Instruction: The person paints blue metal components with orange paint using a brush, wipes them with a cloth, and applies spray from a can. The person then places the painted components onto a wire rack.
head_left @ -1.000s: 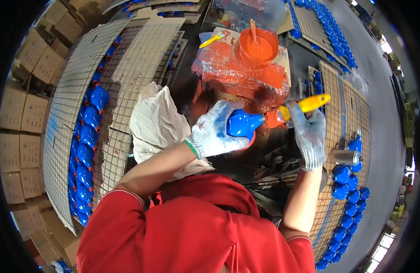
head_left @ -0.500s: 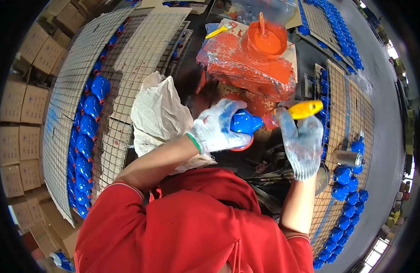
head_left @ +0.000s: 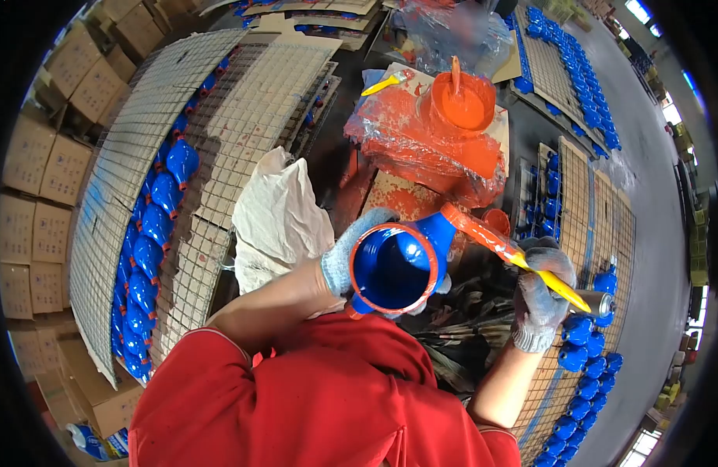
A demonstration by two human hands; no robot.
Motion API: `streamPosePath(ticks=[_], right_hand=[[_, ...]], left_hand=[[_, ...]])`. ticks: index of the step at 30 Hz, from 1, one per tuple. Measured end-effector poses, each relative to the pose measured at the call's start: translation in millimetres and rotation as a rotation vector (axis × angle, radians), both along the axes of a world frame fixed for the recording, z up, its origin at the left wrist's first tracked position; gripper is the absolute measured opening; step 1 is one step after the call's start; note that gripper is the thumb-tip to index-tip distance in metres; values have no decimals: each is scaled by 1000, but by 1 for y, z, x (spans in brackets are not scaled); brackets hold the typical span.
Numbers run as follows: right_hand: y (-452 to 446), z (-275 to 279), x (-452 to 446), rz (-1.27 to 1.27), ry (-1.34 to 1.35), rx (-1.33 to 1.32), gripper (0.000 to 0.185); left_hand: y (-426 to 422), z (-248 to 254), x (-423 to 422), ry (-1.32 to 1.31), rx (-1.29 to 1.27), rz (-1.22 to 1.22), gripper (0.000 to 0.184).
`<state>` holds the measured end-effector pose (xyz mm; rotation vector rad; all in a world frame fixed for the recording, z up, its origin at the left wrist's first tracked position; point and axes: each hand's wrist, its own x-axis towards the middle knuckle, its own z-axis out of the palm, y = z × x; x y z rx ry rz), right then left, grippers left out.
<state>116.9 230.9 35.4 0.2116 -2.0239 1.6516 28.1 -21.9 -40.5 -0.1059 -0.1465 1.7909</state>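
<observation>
My left hand [head_left: 342, 255], in a pale glove with blue stains, is wrapped around a hollow blue metal fitting [head_left: 396, 272]. The fitting's wide, red-rimmed mouth faces me, and its narrow neck points up and right. In my gloved right hand [head_left: 540, 300] is a paintbrush [head_left: 563, 290] with a yellow handle. Its red-coated bristles touch the red end of the neck. Beyond the hands, a pot of red paint [head_left: 477, 117] with a stick standing in it rests on a paint-covered, plastic-wrapped block [head_left: 421, 148]. A second yellow-handled brush [head_left: 382, 85] lies beside the pot.
A whitish cloth [head_left: 283, 214] lies left of my left hand. Wire racks [head_left: 246, 109] with rows of blue fittings [head_left: 147, 257] stand at left, and another rack [head_left: 600, 187] at right. A silver can [head_left: 591, 302] lies near my right hand. Cardboard boxes [head_left: 43, 226] are stacked far left.
The fitting has been turned so its wide mouth faces up toward me. My right hand has moved lower, and the brush now slants with its bristles at the upper left, on the neck's end.
</observation>
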Motion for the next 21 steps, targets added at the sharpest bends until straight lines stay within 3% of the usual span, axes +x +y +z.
streamPosePath(ticks=[1, 3, 5, 9, 10, 12, 13, 15, 21], right_hand=[[3, -5, 0, -1, 5, -1, 17], [2, -8, -2, 47, 17, -248, 15], [-1, -2, 0, 19, -50, -337, 20], [4, -2, 1, -68, -72, -369, 26], [3, -5, 2, -168, -75, -417, 29], [5, -9, 6, -270, -95, -482, 36], [4, -10, 7, -267, -98, -478, 36], [3, -9, 8, -361, -103, -433, 33], [-8, -2, 11, -414, -140, -364, 30]], left_hand=[[1, -10, 3, -107, 63, -107, 63], [1, 12, 5, 105, 73, -12, 70], [1, 23, 0, 181, -166, 14, 80], [0, 39, -2, 760, -305, 275, 94], [0, 44, -3, 759, -307, 280, 94], [2, 54, -2, 1296, -701, 358, 97], [3, 52, 1, 1291, -700, 362, 97], [6, 44, 7, 1809, -1011, 676, 94], [-4, 46, 3, 1967, -1106, 887, 93]])
